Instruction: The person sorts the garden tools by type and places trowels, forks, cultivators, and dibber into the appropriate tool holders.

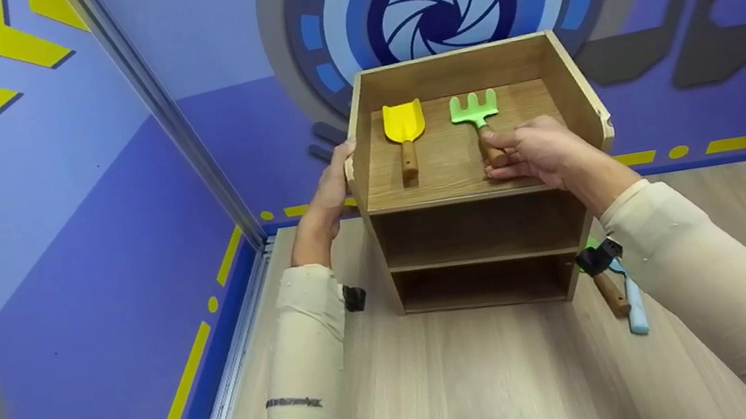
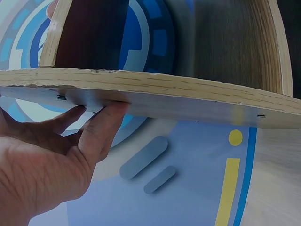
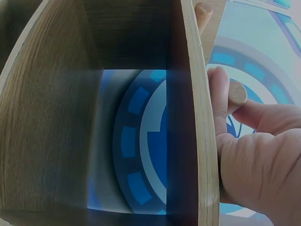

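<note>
A small wooden shelf unit [image 1: 442,155] stands on the table with an open-fronted top tray. On that tray lies a green toy hand rake [image 1: 474,109] with a wooden handle; my right hand [image 1: 545,150] pinches the handle between thumb and fingers. To its left rests a yellow toy shovel [image 1: 403,122], blade toward the back. My left hand [image 1: 330,194] touches the unit's left side panel. In the left wrist view, the fingers [image 2: 103,129] press against the panel's outer face. The right wrist view shows the end of the rake handle [image 3: 237,94] between the fingers.
Beside the unit's right foot, a wooden-handled tool [image 1: 612,293] and one with a light blue handle [image 1: 636,309] lie on the table [image 1: 488,384], partly hidden by the right arm. Printed blue wall panels [image 1: 217,55] stand behind and at the left. Two lower compartments [image 1: 480,230] face forward.
</note>
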The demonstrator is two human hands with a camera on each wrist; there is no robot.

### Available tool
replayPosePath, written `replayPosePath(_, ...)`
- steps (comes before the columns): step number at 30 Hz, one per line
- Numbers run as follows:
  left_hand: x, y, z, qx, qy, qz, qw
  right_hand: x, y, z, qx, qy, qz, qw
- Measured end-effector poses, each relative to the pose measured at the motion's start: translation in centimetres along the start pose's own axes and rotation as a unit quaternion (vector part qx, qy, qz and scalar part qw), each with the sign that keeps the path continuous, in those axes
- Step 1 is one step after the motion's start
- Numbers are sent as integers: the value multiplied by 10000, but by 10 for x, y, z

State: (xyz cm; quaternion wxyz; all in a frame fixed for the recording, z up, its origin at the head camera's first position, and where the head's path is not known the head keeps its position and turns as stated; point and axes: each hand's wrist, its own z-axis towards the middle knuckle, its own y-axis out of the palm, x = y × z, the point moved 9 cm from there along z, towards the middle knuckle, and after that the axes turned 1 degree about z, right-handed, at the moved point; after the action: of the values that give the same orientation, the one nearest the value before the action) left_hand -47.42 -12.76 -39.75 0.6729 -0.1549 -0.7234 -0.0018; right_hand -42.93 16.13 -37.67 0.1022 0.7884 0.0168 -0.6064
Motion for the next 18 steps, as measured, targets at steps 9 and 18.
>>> replayPosePath(9,-3,0,-1,-18,-120,59,9999,-4,2,10,332,-62,-849,9958)
replayPosePath(18,-3,-1,-1,14,-156,85,9998,-5,5,13,441,-74,-910,9948)
